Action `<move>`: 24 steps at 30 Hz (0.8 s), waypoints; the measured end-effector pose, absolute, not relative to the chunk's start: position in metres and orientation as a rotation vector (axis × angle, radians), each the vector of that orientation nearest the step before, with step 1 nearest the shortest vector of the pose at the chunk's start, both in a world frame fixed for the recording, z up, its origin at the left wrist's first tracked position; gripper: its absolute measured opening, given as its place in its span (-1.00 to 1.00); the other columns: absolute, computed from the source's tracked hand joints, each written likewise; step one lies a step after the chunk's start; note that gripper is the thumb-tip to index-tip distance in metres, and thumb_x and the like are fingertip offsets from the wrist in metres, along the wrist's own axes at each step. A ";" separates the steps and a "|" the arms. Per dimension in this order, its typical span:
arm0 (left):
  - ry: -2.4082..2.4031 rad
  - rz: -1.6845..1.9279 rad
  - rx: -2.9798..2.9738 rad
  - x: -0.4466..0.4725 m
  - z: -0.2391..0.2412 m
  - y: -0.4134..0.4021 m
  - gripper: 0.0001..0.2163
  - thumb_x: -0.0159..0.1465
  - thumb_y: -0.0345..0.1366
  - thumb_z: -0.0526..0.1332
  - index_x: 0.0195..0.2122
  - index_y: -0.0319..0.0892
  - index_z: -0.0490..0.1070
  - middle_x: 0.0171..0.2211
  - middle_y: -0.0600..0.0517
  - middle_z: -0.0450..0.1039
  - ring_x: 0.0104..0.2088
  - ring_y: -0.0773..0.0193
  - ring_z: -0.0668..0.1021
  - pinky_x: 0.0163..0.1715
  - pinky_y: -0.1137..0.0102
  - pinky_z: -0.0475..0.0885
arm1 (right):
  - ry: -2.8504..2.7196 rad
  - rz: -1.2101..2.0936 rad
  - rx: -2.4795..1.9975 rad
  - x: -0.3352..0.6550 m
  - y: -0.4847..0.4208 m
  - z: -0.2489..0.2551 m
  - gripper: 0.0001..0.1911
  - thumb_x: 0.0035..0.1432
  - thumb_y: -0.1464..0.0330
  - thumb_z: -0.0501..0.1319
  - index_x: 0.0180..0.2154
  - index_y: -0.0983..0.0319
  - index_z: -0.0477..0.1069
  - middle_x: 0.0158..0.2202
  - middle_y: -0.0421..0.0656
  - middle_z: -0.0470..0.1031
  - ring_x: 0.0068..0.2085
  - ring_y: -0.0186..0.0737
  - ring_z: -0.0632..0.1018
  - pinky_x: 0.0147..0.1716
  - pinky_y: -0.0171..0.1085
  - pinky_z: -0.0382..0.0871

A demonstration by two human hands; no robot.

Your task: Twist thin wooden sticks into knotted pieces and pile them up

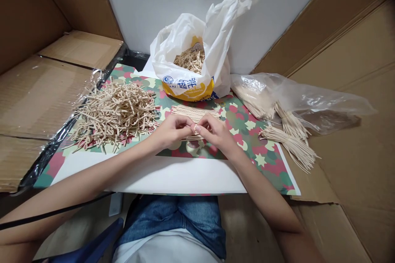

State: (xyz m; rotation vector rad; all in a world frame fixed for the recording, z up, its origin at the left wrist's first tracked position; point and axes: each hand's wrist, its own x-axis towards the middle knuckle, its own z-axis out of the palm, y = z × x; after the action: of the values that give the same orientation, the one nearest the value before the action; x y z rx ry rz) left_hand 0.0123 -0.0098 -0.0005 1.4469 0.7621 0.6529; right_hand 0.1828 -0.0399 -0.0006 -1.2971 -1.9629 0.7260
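Observation:
My left hand (175, 129) and my right hand (216, 131) meet over the middle of the table. Their thumbs and forefingers pinch a thin pale strand (195, 128), of which only a small bit shows between the fingertips. Straight pale strands (194, 111) lie side by side in a flat layer under and behind my hands. To the left is a large loose heap of bent, curled pale strands (119, 113). My hands partly hide the straight layer.
Behind my hands stands an open white plastic bag (182, 41) holding more bent strands. At right lie a clear plastic bag (308, 98) and tied bundles of straight strands (290, 144). Cardboard (345, 90) flanks both sides of the camouflage-patterned table cover (247, 148).

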 end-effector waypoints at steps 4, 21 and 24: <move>0.708 0.648 1.226 0.011 -0.007 -0.008 -0.85 0.00 -0.29 0.22 -0.53 -0.30 0.39 -0.60 0.09 0.31 -0.53 0.42 0.36 -0.49 0.51 0.24 | -2.007 0.712 -1.273 0.184 -0.037 -0.002 -0.80 0.14 0.22 0.08 -0.42 0.20 0.26 -0.46 -0.25 0.34 -0.42 -0.33 0.39 -0.42 -0.34 0.24; 0.592 0.552 0.976 0.015 -0.003 -0.014 -0.91 -0.14 -0.37 0.13 -0.69 -0.30 0.31 -0.71 0.10 0.18 -0.62 0.45 0.24 -0.58 0.51 0.13 | -1.773 0.361 -1.074 0.191 -0.044 -0.001 -0.78 0.15 0.28 0.07 -0.14 0.14 0.19 -0.26 -0.16 0.29 -0.25 -0.24 0.39 -0.26 -0.21 0.30; 0.610 0.562 1.063 0.015 -0.004 -0.013 -0.91 -0.11 -0.37 0.14 -0.67 -0.30 0.33 -0.69 0.11 0.20 -0.61 0.45 0.25 -0.58 0.51 0.12 | -1.883 0.072 -0.966 0.189 -0.050 0.001 -0.90 0.13 0.38 0.08 -0.25 0.16 0.24 -0.36 -0.17 0.33 -0.30 -0.21 0.38 -0.31 -0.19 0.26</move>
State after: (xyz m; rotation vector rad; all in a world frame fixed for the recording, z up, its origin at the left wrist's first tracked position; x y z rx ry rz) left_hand 0.0146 -0.0128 -0.0038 1.0628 0.6105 0.5624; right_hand 0.1888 -0.0501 0.0014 -0.9660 -1.8829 0.0723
